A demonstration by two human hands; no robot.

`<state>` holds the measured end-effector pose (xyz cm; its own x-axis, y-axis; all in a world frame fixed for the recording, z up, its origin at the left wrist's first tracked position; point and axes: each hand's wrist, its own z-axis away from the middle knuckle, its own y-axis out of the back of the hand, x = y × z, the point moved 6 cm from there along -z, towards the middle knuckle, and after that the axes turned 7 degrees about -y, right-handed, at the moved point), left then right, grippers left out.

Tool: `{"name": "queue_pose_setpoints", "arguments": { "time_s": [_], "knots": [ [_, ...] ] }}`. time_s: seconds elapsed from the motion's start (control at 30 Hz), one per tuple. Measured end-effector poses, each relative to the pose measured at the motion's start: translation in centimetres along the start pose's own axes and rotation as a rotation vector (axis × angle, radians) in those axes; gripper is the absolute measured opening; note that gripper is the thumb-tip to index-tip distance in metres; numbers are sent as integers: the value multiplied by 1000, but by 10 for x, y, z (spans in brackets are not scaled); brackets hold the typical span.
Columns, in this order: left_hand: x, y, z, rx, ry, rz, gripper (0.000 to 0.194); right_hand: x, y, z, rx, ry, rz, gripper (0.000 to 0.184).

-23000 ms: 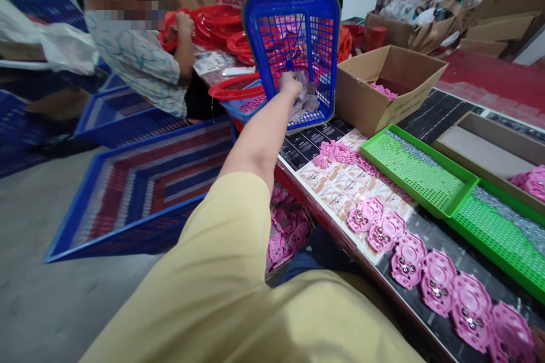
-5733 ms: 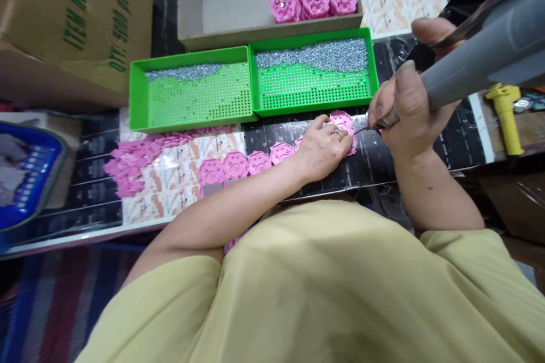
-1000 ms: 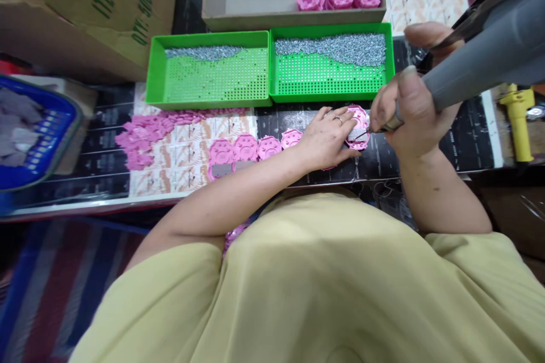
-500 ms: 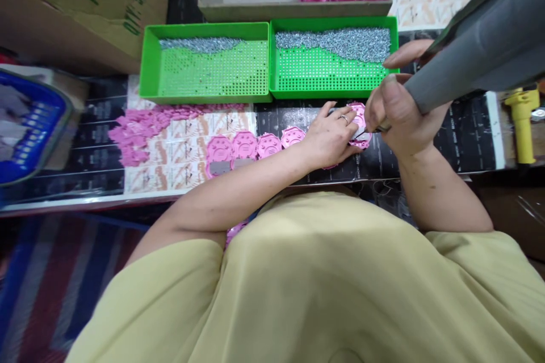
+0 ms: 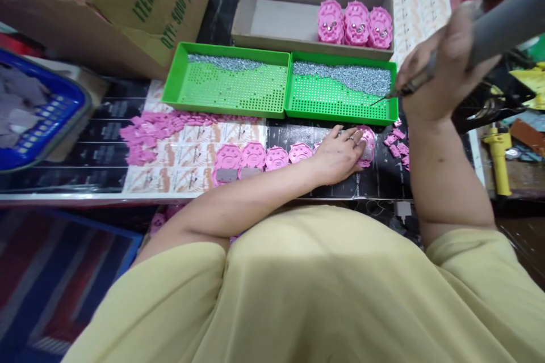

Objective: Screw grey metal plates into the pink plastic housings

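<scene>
My right hand (image 5: pixel 443 62) is wrapped round a grey power screwdriver (image 5: pixel 506 22), whose thin bit points over the front right of the right green tray (image 5: pixel 340 117). Small silvery screws (image 5: pixel 357 76) lie heaped along that tray's back. On the bench my left hand (image 5: pixel 338 156) holds down a pink plastic casing (image 5: pixel 367 147) with a grey plate on it, the fingers bent over its left side. To the left runs a row of similar pink casings (image 5: pixel 276 157), partly hidden by my left hand and forearm.
A second green tray (image 5: pixel 221 108) with screws adjoins on the left. Behind stands a grey box (image 5: pixel 306 45) holding stacked pink casings. Small pink pieces (image 5: pixel 149 133) are piled at left, with others (image 5: pixel 398 144) at right. A carton (image 5: pixel 145 22) and blue basket (image 5: pixel 55 142) stand left.
My right hand has lifted the screwdriver off the casing, up and away to the tray. My left hand has stayed on the casing. The camera view has shifted, showing more of the grey box.
</scene>
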<state>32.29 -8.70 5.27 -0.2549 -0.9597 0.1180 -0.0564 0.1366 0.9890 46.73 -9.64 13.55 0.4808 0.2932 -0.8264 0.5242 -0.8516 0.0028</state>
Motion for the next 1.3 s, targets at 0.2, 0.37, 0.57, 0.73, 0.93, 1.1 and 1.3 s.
{"name": "queue_pose_setpoints", "arguments": {
  "time_s": [0.2,0.37,0.57,0.73,0.93,1.1,1.3],
  "knots": [
    [10,3,11,68,-3,-56,43,45,-23,-6,59,14,-77,56],
    [11,-6,11,28,25,-74,53,56,-20,-9,32,-85,-33,68],
    [11,-6,11,3,27,-60,55,59,-18,-8,28,-98,132,60],
    [12,-7,11,-4,18,-71,55,34,-27,-9,54,26,-89,50],
    [11,-8,9,-47,39,-22,53,-21,-15,12,222,220,-188,33],
    [10,-10,9,-72,42,-15,50,-20,-5,57,24,-113,-41,38],
    [10,-10,9,-37,42,-14,50,-9,-7,71,-15,-126,-62,39]
  ]
}}
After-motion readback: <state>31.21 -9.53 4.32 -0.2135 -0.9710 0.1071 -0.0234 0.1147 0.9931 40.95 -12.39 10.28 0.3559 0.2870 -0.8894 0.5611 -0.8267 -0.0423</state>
